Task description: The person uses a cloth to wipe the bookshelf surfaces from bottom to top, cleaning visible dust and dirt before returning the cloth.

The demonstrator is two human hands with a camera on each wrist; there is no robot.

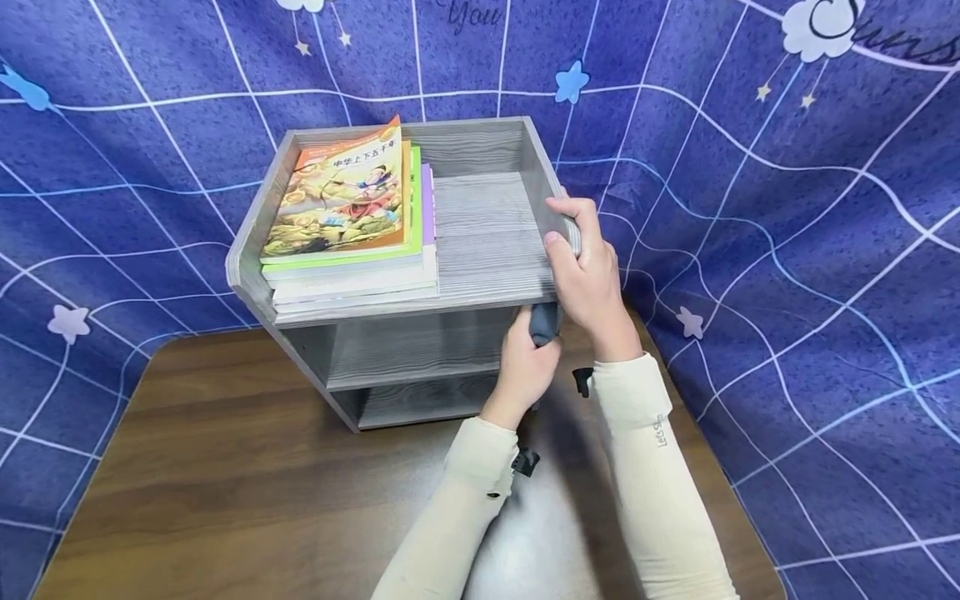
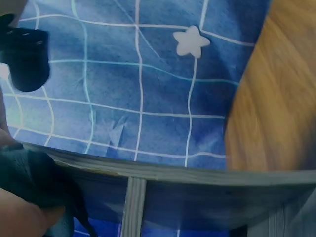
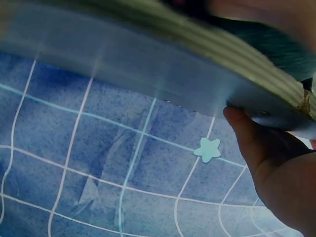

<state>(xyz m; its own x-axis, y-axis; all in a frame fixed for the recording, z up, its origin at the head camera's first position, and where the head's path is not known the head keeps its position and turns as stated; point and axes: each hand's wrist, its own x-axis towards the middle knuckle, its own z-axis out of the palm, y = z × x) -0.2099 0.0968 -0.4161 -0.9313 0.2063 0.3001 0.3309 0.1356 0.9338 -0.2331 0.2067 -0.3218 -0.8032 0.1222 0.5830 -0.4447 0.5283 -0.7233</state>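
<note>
A grey wood-grain shelf unit (image 1: pixel 491 221) stands on the table with its open front toward me. My right hand (image 1: pixel 590 279) grips the front corner of its right side panel, thumb on the inner face; in the right wrist view a finger lies against the panel's outer face. Just below the top board, my left hand (image 1: pixel 527 367) holds a dark grey-teal cloth (image 1: pixel 545 322) at the front edge of that same panel. The left wrist view shows the bunched cloth (image 2: pixel 34 177) over the grey edge, partly covered by the fingers.
Several books (image 1: pixel 341 204) lie stacked on the left of the top board, with purple and green ones beside them. A blue star-patterned curtain (image 1: pixel 750 208) hangs behind and along both sides of the wooden table (image 1: pixel 247 492).
</note>
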